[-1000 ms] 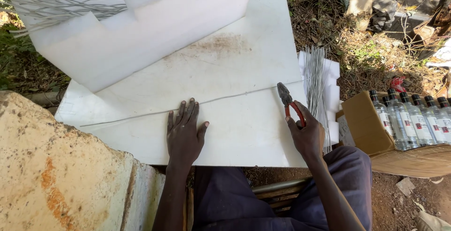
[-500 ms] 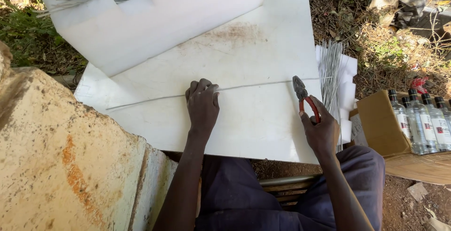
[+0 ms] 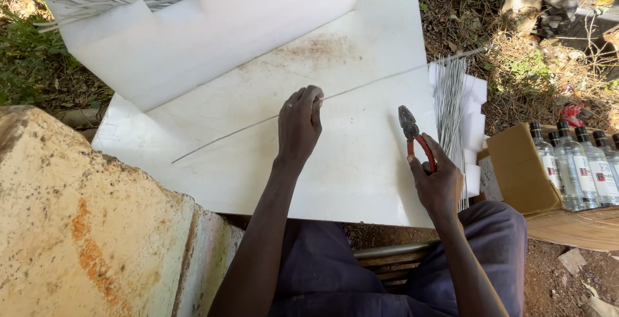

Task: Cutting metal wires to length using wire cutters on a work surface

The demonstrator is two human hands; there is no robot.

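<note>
Left hand (image 3: 300, 124) is pinching 1 long wire (image 3: 225, 138) flat against the white board (image 3: 361, 175), steadying it, while right hand (image 3: 438, 185) is gripping closed red-handled pliers (image 3: 412, 133) upright, ready.

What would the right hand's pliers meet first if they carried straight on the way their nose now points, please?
Probably the long wire across the white board: the pliers in the right hand point up toward it, though height above the board is unclear.
</note>
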